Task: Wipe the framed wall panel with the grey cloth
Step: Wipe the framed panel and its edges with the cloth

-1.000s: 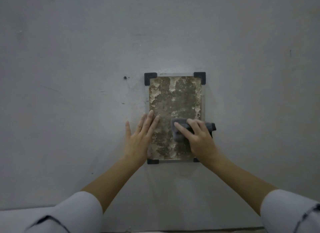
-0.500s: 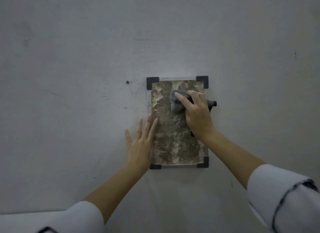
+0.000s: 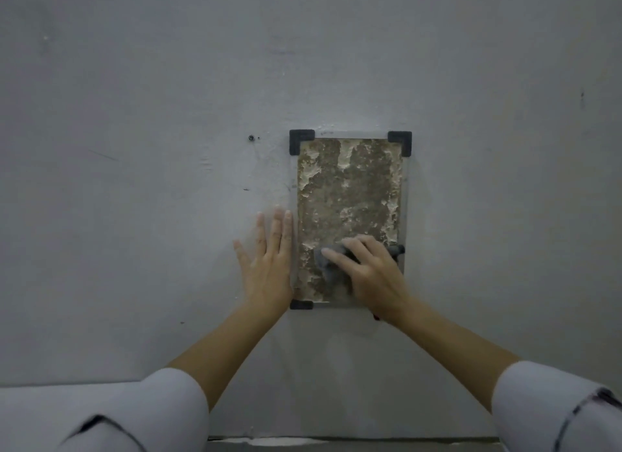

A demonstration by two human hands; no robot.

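The framed wall panel hangs upright on the grey wall, a mottled brown and cream surface under a clear cover with black corner brackets. My right hand presses the grey cloth flat against the panel's lower right part, and hides the lower right bracket. The cloth sticks out left of my fingers and a dark bit shows at the panel's right edge. My left hand lies flat on the wall, fingers apart, touching the panel's left edge near the bottom.
The grey wall has a small dark screw hole left of the panel's top corner and a few faint marks. A darker strip of floor runs along the bottom edge. White sleeves cover both forearms low down.
My right hand has swept the cloth down from the panel's top to its lower right. My left hand has slid slightly left off the panel onto the wall.
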